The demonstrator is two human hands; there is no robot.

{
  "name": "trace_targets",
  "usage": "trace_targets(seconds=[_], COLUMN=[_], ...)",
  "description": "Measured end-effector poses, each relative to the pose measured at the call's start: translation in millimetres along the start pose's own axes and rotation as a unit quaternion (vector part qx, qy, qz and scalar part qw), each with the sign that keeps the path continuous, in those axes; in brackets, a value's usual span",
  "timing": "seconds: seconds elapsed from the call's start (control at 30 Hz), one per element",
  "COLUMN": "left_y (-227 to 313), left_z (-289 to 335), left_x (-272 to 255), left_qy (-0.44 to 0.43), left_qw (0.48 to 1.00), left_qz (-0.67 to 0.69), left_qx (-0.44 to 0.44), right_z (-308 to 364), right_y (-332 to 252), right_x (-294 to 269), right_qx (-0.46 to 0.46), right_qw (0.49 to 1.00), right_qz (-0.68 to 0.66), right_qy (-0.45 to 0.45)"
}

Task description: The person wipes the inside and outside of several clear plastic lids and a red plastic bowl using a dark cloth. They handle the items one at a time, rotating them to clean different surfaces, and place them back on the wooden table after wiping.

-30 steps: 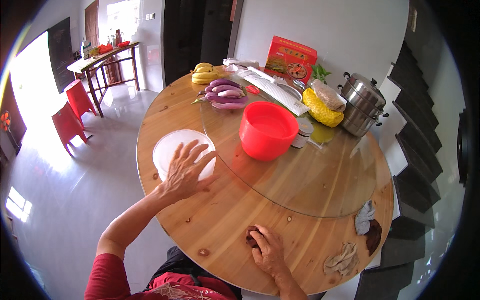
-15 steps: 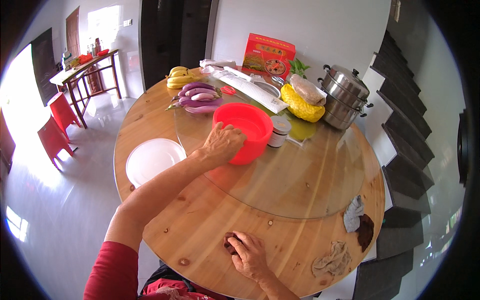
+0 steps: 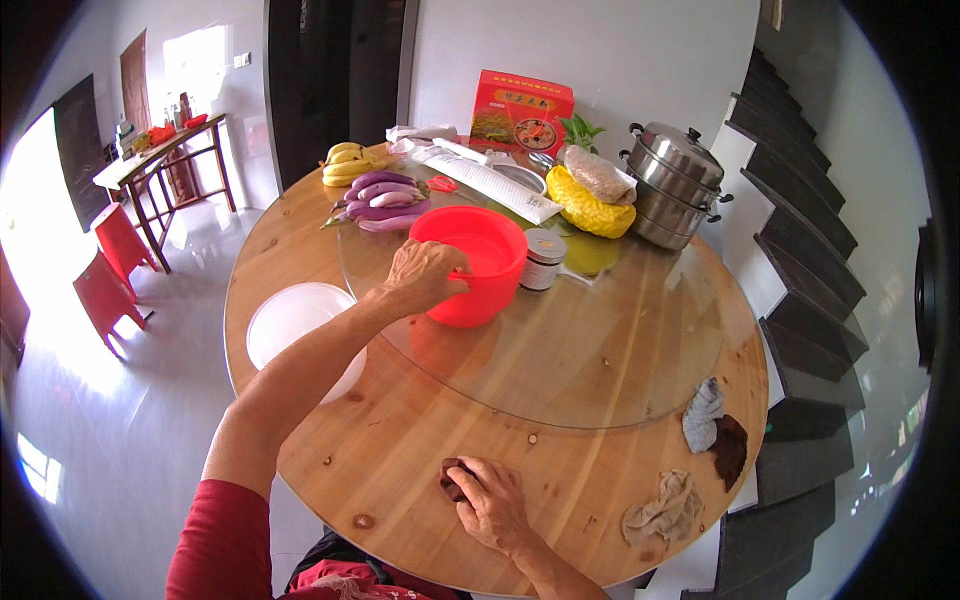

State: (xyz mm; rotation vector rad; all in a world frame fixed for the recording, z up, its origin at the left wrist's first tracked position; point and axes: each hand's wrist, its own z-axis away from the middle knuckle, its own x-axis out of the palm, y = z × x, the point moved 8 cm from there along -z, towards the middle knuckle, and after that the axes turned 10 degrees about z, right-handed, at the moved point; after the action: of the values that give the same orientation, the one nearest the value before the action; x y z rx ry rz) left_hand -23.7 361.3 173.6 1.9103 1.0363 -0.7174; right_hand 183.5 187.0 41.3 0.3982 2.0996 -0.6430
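My left hand (image 3: pixel 425 276) is stretched forward, its fingers closed over the near left rim of a round red plastic tub (image 3: pixel 478 302). The tub rests on the glass turntable (image 3: pixel 600 340) of a round wooden table. Against its right side stands a small grey-lidded jar (image 3: pixel 541 260). Closer to me, my right hand (image 3: pixel 497 505) presses down on the bare wood, fingers bent around a dark brown cloth (image 3: pixel 455 481) that is partly hidden under them. Below my left forearm lies a white round plate or lid (image 3: pixel 290 318), partly covered by the arm.
Behind the tub are purple eggplants (image 3: pixel 385 200), bananas (image 3: pixel 350 160), a red box (image 3: pixel 520 105), a yellow bag (image 3: pixel 590 205) and a steel steamer pot (image 3: pixel 675 185). Crumpled cloths, one beige (image 3: pixel 665 508) and one grey (image 3: pixel 703 415), lie by the right edge. Dark stairs (image 3: pixel 800 280) rise beyond.
The view has shifted slightly, moving most things left in the picture. My left fingers have changed position a little at the tub's rim. My right hand stays on the brown cloth.
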Motion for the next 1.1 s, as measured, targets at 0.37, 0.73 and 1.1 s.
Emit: trace_targets(seconds=[0.37,0.73,1.1], left_y=[6.1,92.4,128.5], left_z=[0.8,83.6,239.2], left_x=[-13.9,-48.3,9.2], left_qy=[-0.032,0.077,-0.084], left_qw=[0.999,0.959,0.955], left_qz=[0.015,-0.106,-0.082], left_qx=[0.004,0.25,0.271], right_z=[1.7,1.6,12.7], right_y=[-0.4,27.6,24.2], right_x=[-1.1,4.3,-41.3], right_qx=[-0.004,0.051,0.051], right_qw=[1.0,0.993,0.962], right_qz=[0.005,-0.088,-0.153], right_qy=[0.013,0.054,0.219])
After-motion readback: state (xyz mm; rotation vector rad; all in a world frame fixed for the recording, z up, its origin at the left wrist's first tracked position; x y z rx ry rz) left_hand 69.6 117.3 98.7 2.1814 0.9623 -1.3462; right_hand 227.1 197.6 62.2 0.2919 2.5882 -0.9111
